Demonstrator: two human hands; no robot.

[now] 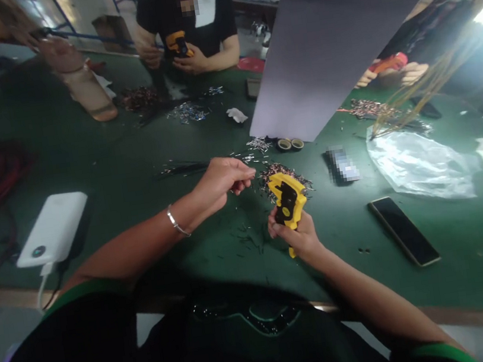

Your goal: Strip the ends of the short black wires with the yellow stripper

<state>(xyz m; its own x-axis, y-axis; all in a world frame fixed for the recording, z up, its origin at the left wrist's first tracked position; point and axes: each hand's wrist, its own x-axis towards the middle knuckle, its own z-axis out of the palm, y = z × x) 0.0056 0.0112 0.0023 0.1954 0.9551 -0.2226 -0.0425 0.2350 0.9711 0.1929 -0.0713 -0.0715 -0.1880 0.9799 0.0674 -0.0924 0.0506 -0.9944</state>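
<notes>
My right hand is wrapped round a yellow and black hand tool, its head pointing up over a pile of small copper-coloured pieces. Left of the tool, my left hand has its thumb and forefinger pinched together; whatever lies between them is too small to make out. Thin dark wires with bright ends lie just behind my left hand. Small silvery pieces are heaped beyond the copper-coloured pile, beside two small rolls.
A white power bank with a cable lies left on the green table. To the right are a phone and a clear plastic bag. A grey panel stands behind the rolls. Across the table, a person's hands hold a similar tool.
</notes>
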